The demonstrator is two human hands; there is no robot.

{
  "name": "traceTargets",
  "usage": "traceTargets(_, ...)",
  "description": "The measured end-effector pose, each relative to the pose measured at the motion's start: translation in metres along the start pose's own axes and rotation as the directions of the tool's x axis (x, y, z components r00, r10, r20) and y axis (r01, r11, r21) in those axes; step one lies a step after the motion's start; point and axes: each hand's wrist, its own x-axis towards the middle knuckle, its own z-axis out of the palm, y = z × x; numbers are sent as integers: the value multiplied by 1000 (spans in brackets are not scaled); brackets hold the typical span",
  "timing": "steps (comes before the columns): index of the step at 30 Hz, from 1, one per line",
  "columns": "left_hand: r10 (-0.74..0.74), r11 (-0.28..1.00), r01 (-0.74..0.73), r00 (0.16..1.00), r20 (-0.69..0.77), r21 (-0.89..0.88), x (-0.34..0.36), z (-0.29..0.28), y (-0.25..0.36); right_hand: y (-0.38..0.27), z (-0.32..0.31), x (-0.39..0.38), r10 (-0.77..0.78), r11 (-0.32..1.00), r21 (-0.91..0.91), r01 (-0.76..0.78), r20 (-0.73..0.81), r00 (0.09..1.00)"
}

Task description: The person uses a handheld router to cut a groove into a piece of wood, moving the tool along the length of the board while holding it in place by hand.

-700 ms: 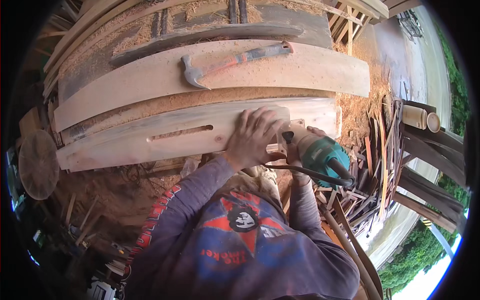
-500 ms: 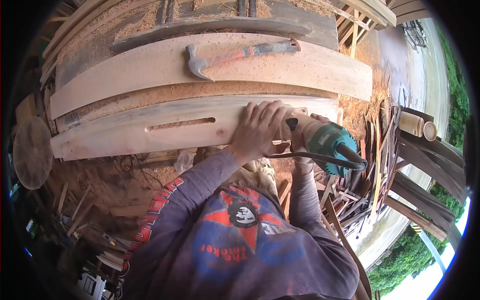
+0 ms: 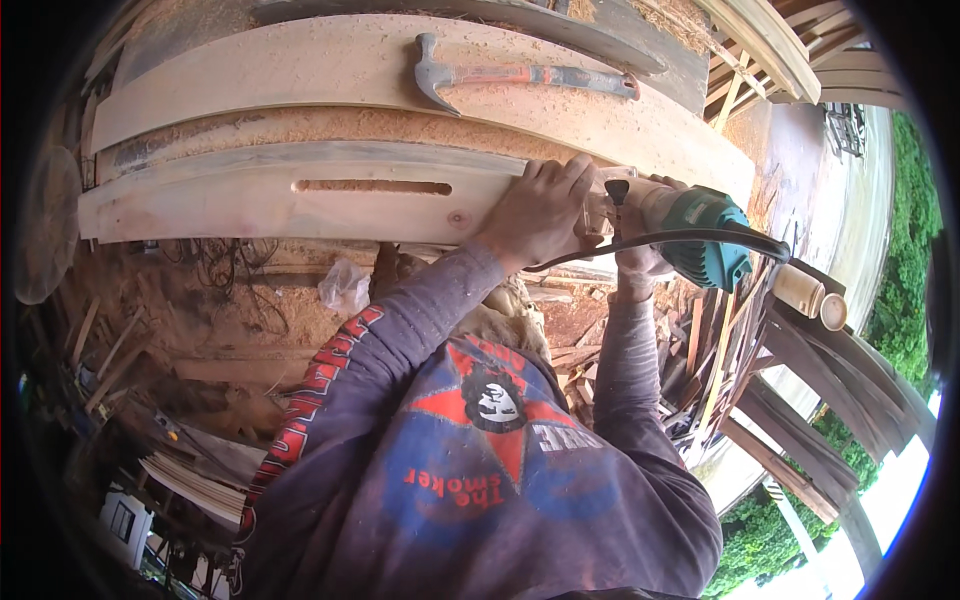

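A pale board (image 3: pixel 220 200) with a long routed slot (image 3: pixel 370 187) lies across my view. My left hand (image 3: pixel 530 210) is closed over its right part, fingers bent, beside a clear router base (image 3: pixel 597 210). My right hand (image 3: pixel 642 258) grips a teal handheld router (image 3: pixel 708 235) with a black knob, partly hiding the hand; a black cord loops below it. A claw hammer (image 3: pixel 530 77) with a red and black handle rests on a curved plank (image 3: pixel 280 70) beyond the slotted board.
Sawdust-strewn scraps and a crumpled plastic bag (image 3: pixel 345 290) lie below the board. Stacked timber (image 3: pixel 760 45) is at upper right, long offcuts and dark planks (image 3: pixel 800 420) at right, with pale buckets (image 3: pixel 800 290). A round translucent object (image 3: pixel 45 230) is at far left.
The view has shifted, so the boards and hammer sit higher in it. My hands and the router appear higher and farther right, with the same grips on board and router.
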Motion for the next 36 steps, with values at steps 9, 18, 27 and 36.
traceTargets(9,25,999,-21,995,94,-44,-3,-7,4,-1,-8,-21,-152,968,-209,137,-58,987)
traceTargets(18,181,983,-174,973,143,-61,-20,2,1,-18,-3,-65,-288,858,-478,188,-144,947)
traceTargets(27,291,947,-269,950,116,-175,-18,-8,2,-29,2,-87,-265,871,-477,118,-255,930)
traceTargets(36,376,920,-342,907,189,-192,-24,-17,-4,-25,14,-112,-378,683,-726,80,-258,889)
